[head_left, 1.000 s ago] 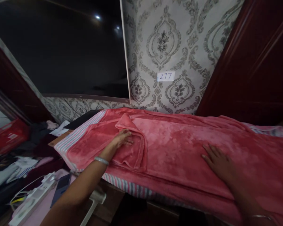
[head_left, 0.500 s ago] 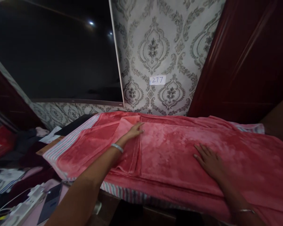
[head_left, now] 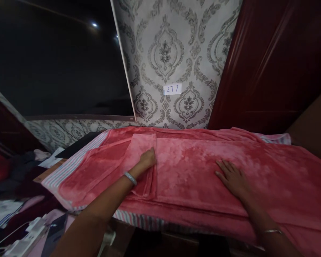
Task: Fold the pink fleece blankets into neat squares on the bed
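Observation:
A pink-red plush blanket (head_left: 187, 167) lies in folded layers in front of me, with one end turned back in a smaller flap on the left. My left hand (head_left: 149, 158) is at the upright edge of that flap, its fingers curled closed against the fabric; the fingertips are partly hidden. Flat on the blanket's top layer, to the right of the middle, rests my right hand (head_left: 233, 178), its fingers spread and holding nothing. Beneath the blanket shows a striped cloth (head_left: 77, 159) in grey, white and pink.
Behind the blanket is a patterned wall with a paper label (head_left: 172, 89) marked 277. A large black screen (head_left: 59, 60) stands at the left and a dark red door panel (head_left: 256, 64) at the right. Clothes, a white power strip (head_left: 32, 233) and a dark phone-like slab (head_left: 53, 232) lie lower left.
My left hand has moved down along the flap's edge, and its stretched fingers have curled closed. My right hand stays flat on the blanket. The view has shifted slightly.

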The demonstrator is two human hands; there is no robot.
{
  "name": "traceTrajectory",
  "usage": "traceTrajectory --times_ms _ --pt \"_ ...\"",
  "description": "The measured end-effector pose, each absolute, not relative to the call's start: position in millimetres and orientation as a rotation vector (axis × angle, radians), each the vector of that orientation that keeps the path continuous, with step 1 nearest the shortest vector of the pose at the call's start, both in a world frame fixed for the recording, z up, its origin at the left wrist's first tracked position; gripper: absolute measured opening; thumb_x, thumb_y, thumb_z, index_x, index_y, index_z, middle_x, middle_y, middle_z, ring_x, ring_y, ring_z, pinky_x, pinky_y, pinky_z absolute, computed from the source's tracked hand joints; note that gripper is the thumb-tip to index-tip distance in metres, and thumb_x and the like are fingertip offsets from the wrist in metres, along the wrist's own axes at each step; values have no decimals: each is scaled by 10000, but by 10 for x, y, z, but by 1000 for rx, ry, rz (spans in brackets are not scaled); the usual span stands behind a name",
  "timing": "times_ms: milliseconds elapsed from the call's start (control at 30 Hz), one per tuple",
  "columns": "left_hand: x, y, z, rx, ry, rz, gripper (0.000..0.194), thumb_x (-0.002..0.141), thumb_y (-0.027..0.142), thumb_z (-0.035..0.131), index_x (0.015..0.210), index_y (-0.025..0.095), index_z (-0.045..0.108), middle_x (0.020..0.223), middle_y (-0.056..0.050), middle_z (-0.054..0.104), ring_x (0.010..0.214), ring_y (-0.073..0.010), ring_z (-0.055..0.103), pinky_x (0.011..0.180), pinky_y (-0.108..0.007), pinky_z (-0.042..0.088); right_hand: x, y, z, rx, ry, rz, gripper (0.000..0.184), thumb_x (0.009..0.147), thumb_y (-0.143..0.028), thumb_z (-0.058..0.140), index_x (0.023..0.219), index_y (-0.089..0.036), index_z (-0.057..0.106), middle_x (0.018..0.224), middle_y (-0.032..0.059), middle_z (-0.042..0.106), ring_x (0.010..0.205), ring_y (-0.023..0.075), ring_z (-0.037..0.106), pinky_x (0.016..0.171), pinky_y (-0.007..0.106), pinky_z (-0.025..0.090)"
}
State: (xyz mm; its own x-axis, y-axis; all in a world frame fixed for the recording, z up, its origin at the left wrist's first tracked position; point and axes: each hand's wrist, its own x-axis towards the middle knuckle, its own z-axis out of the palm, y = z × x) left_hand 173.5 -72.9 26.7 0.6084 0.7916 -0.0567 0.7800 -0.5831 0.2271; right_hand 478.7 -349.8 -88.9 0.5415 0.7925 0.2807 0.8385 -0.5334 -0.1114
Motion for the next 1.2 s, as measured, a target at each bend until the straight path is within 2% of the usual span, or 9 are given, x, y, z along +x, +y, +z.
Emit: traceTrajectory --times_ms 167,367,567,733,833,900,1100,1200 --pt "1804 -563 340 2554 1294 164 344 831 115 553 1159 119 656 1211 -175 718 1130 -257 681 897 -292 505 4792 -3487 -901 -2535 -1358 -299 630 974 -507 260 1522 -266 454 1603 78 409 1490 332 325 1165 642 298" --pt "2111 -711 503 2545 1094 332 357 885 141 484 1189 137 670 1190 -96 739 1085 -213 679 897 -263 500 4792 -3482 -896 -2524 -1367 -287 631 979 -520 263 1533 -272 437 1611 73 396 1495 327 316 1166 639 295" --pt "2335 -1020 379 2553 959 209 246 841 309 659 1034 171 723 990 -62 771 905 -210 704 786 -263 515 4792 -3477 -889 -2534 -1374 -290 610 986 -498 280 1519 -262 459 1614 71 392 1490 319 327 1169 633 299" --pt "2503 -886 438 2586 1103 264 340 920 387 572 1177 181 659 1156 -113 730 1067 -239 681 881 -307 502 4815 -3475 -925 -2516 -1371 -314 600 988 -499 290 1522 -283 457 1611 61 398 1488 321 335 1167 622 310" --pt "2664 -807 470 2614 1164 252 474 880 434 632 1256 146 610 1324 -181 644 1167 -286 647 943 -342 499 4806 -3477 -908 -2518 -1371 -299 605 991 -523 290 1522 -289 459 1605 61 408 1487 323 339 1174 620 298" --pt "2772 -773 465 2626 1196 233 546 859 448 656 1288 118 587 1363 -217 609 1199 -313 634 968 -362 500 4789 -3478 -881 -2530 -1367 -283 602 997 -526 287 1527 -294 453 1608 59 402 1494 320 327 1179 618 287" --pt "3028 -627 433 2651 1221 210 411 825 187 638 1230 116 639 1198 -212 704 1171 -310 662 975 -358 501 4766 -3476 -833 -2546 -1364 -246 598 1009 -510 287 1549 -289 417 1630 56 362 1510 308 296 1189 613 270" --pt "3114 -567 415 2673 1190 251 324 890 165 539 1186 134 668 1183 -199 717 1169 -282 666 977 -340 490 4776 -3471 -839 -2543 -1367 -231 596 1008 -512 291 1550 -296 417 1636 48 350 1511 310 292 1186 611 276"
